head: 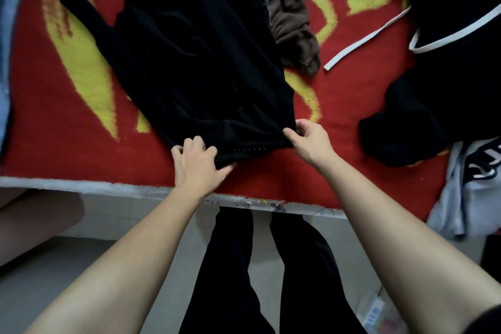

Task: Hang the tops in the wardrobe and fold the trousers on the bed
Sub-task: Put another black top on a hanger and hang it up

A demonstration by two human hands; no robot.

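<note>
A black garment (195,62) lies spread across the red and yellow blanket (65,127) on the bed, its hem toward me. My left hand (196,163) grips the hem's left corner, fingers curled into the cloth. My right hand (309,141) pinches the hem's right corner between thumb and fingers. Whether it is a top or trousers cannot be told. A long narrow part of it stretches toward the far left.
A brown garment (290,22) lies crumpled just behind the black one. More black clothing with white trim (450,35) is piled at the right, a grey printed garment (471,187) hanging over the bed edge (81,187). Blue fabric (8,35) borders the left. My legs stand below.
</note>
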